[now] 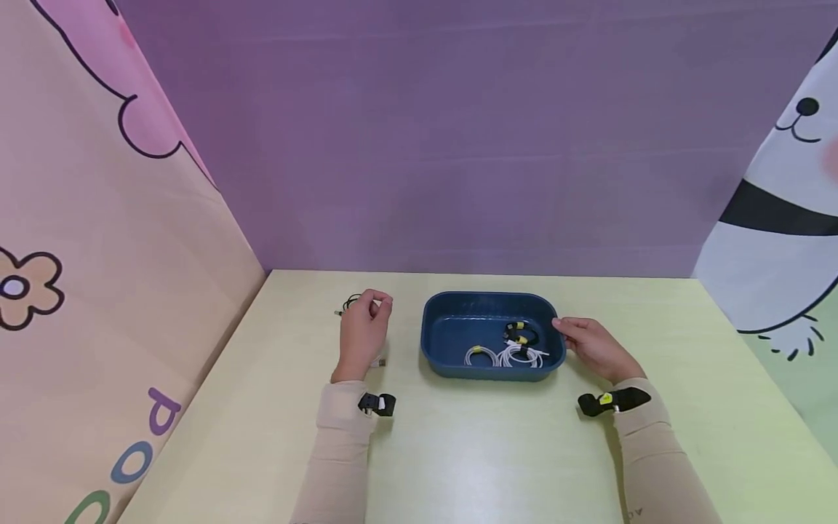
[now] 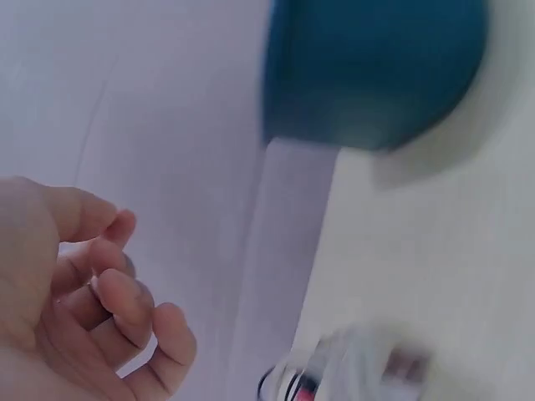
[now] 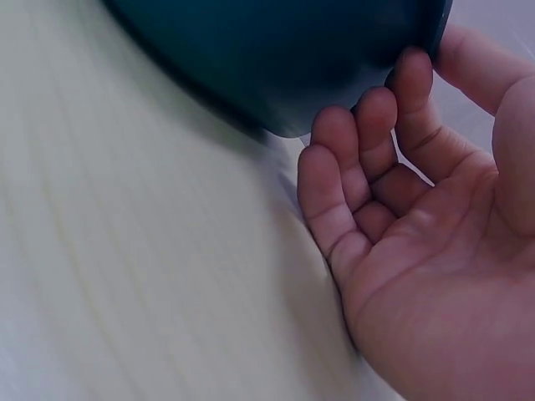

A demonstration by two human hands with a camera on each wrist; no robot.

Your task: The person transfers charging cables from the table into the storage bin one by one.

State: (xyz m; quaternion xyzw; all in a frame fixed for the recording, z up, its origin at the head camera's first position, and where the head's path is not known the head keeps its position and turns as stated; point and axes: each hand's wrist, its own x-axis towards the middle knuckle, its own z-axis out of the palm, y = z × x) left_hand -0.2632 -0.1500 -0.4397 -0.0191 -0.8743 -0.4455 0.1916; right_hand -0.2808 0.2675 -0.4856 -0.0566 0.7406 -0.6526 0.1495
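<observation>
Gripping the blue bin (image 1: pixel 494 372): right hand (image 1: pixel 599 349), thumb at the rim and fingers against the outer wall, at the right end
Left hand (image 1: pixel 364 331): left of the bin and apart from it, fingers loosely bent, thumb tip close to the index finger, nothing visible in its grasp
Bin position: on the pale table (image 1: pixel 458 451), toward the far edge
Coils inside: small white coil (image 1: pixel 481 352) with a yellow tie at the near side; fuller white coil (image 1: pixel 521 356) just right of it; black coil (image 1: pixel 532 334) with yellow ties on their far side
Cables outside: black cable (image 1: pixel 352 300) to the far left of the left hand, partly hidden; white cable (image 1: pixel 378 362) at its near right, blurred in the left wrist view
Backdrop: purple cloth (image 1: pixel 471 145) at the far side
</observation>
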